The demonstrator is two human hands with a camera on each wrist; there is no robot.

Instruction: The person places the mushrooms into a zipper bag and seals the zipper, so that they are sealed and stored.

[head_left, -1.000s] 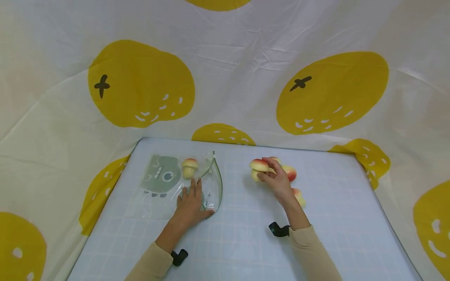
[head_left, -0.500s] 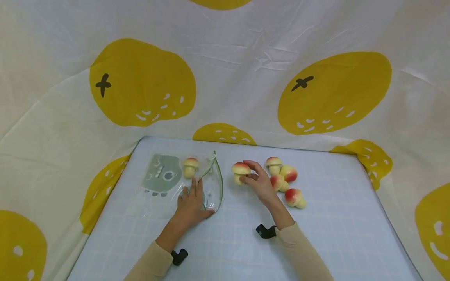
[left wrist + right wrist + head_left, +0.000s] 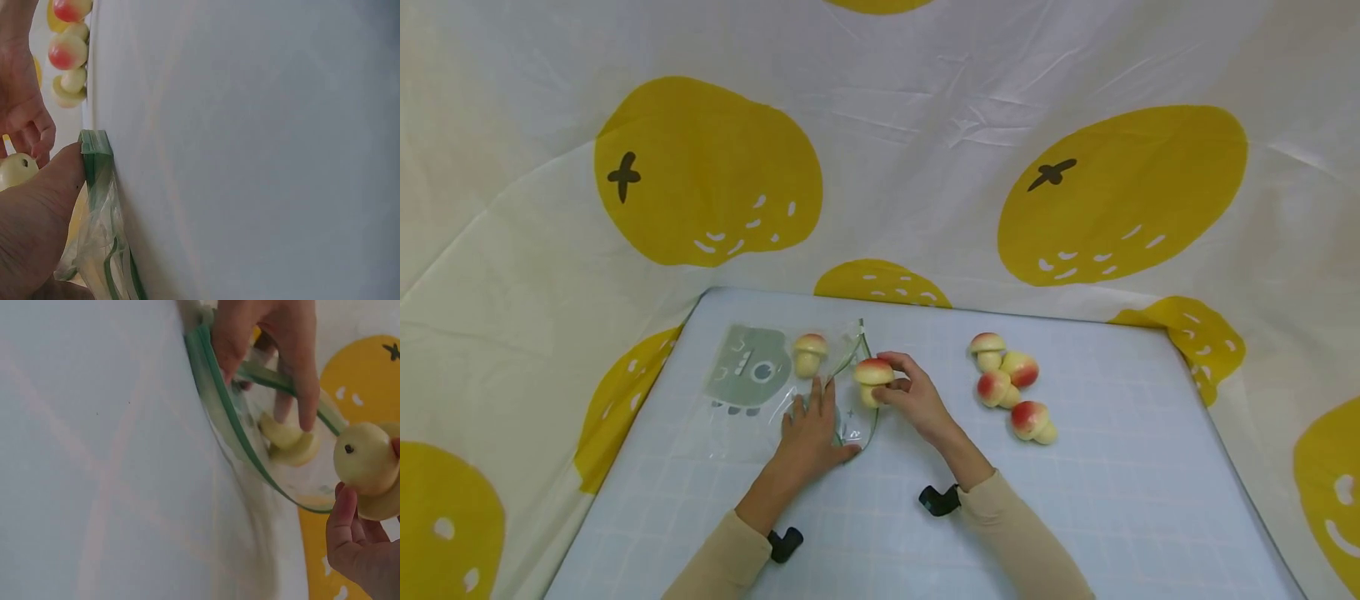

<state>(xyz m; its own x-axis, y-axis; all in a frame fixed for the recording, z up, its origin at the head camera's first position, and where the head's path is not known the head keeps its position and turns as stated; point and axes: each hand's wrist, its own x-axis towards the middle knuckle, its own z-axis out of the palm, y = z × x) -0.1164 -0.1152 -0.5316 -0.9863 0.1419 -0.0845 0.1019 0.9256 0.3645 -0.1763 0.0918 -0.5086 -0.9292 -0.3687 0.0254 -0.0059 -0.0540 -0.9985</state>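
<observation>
My right hand (image 3: 917, 402) pinches a toy mushroom (image 3: 874, 372) with a red-topped cap by its cap and stem, at the mouth of a clear zip bag (image 3: 752, 367). My left hand (image 3: 808, 433) lies over the bag with straight, spread fingers. In the right wrist view, its thumb is at one green zip edge (image 3: 234, 412) and its fingers reach over the other, with the mouth gaping between. Inside the bag lies another toy mushroom (image 3: 809, 354). A dark dot marks the stem end of the held mushroom (image 3: 365, 456).
Several more toy mushrooms (image 3: 1032, 422) lie grouped on the pale checked tabletop (image 3: 1120, 467), right of my right hand. A white cloth (image 3: 910, 183) with big yellow fruit shapes hangs behind the table. Black wrist cameras (image 3: 940, 501) sit at both cuffs.
My right hand has carried the toy mushroom leftward from beside the group to the bag's mouth. My left hand keeps its place on the bag.
</observation>
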